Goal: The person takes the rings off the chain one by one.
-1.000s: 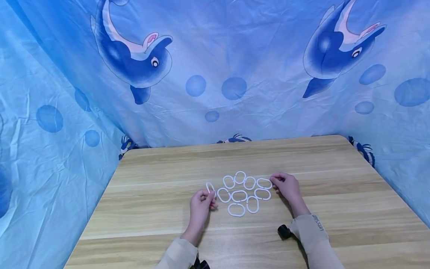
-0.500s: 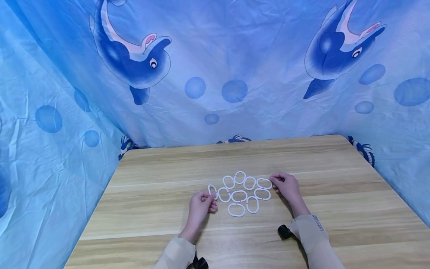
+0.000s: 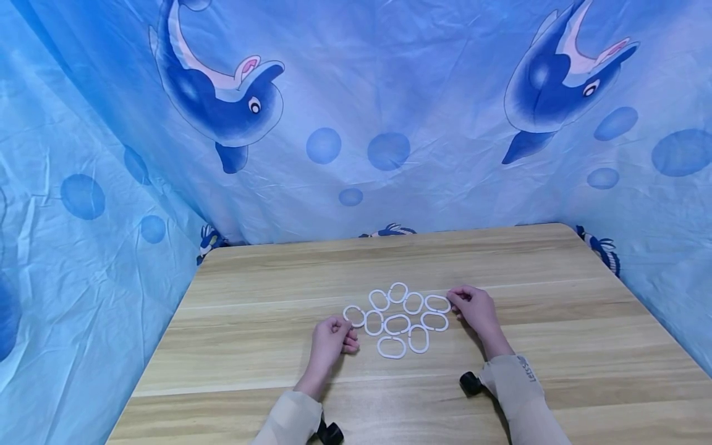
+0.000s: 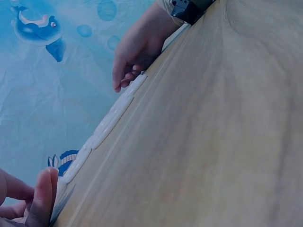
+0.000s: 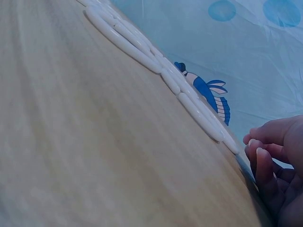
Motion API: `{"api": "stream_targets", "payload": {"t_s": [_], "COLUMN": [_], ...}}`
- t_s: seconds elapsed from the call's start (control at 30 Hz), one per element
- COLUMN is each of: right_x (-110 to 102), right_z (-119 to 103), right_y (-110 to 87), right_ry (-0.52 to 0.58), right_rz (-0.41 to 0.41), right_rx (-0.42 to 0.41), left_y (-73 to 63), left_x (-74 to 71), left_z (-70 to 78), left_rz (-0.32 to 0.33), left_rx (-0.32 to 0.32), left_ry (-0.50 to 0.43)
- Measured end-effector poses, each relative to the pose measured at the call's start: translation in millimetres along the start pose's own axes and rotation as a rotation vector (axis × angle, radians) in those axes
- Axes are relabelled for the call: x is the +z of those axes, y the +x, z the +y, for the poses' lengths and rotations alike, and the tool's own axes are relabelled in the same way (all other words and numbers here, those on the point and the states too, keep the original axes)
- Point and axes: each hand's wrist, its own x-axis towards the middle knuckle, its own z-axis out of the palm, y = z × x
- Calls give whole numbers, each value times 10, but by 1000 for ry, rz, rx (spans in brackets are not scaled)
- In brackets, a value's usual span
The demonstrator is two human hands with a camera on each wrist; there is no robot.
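Several white oval plastic links lie flat in a loose cluster mid-table in the head view, some touching. At the cluster's left side my left hand (image 3: 330,339) pinches the near edge of the leftmost link (image 3: 345,309). That link rests beside another link (image 3: 374,333). My right hand (image 3: 473,305) hovers at the cluster's right end, close by the upper right link (image 3: 437,296). In the right wrist view its loosely curled fingers (image 5: 265,170) hold nothing, and a small gap separates them from the nearest link (image 5: 230,143).
The links lie on a wood-grain table (image 3: 267,371) with rounded far corners. A blue dolphin-print cloth (image 3: 356,93) hangs behind and beside it. Black wrist cameras, such as the right one (image 3: 470,384), sit on both sleeves.
My left hand has brought the leftmost link from tilted down to flat, edging it right against its neighbour, which shifted slightly right. The right hand has stayed in place.
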Motion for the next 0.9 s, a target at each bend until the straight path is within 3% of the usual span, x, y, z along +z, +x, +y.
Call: {"api": "stream_targets", "payload": {"t_s": [0.53,0.9], "right_x": [-18,9], "right_z": [-11,47], "right_y": [-3,9], "right_ry": [12,73], "right_rz": [-7,-26], "right_rx": [8,23], "left_y": [17,87], "left_x": [17,-16], "left_z": [-8,-42], "left_rz": [-6,-32], "left_rx": [40,25], "left_ry": [25,-24]}}
